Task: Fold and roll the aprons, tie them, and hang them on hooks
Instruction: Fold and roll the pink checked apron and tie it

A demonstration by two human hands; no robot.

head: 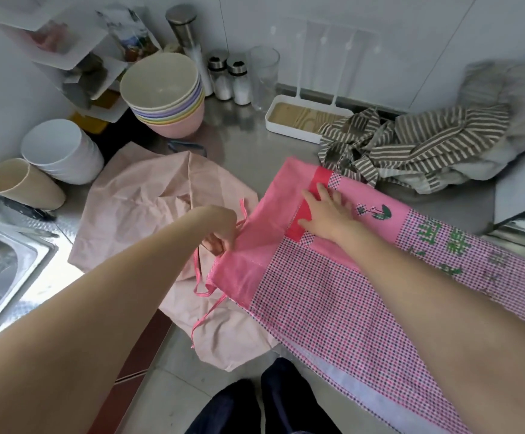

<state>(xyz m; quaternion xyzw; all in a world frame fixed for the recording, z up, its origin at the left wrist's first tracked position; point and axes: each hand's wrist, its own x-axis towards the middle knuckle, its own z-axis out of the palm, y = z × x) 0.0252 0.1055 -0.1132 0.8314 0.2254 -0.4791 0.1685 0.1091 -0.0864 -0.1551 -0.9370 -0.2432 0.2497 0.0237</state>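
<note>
Pink apron (302, 277) folded on counter (255, 145). Right hand (327, 214) spread flat on it, pinning fold; left hand (220, 236) pinches edge beside tie (205, 289), likely to straighten. Striped apron (411, 145) beyond right hand.

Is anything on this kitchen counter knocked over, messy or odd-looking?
Yes. A beige cup lies on its side by the sink, and the stack of white bowls beside it is tipped over too. The striped apron sits in a crumpled heap, its corner lying over the white tray. Nothing looks spilled or broken.
</note>
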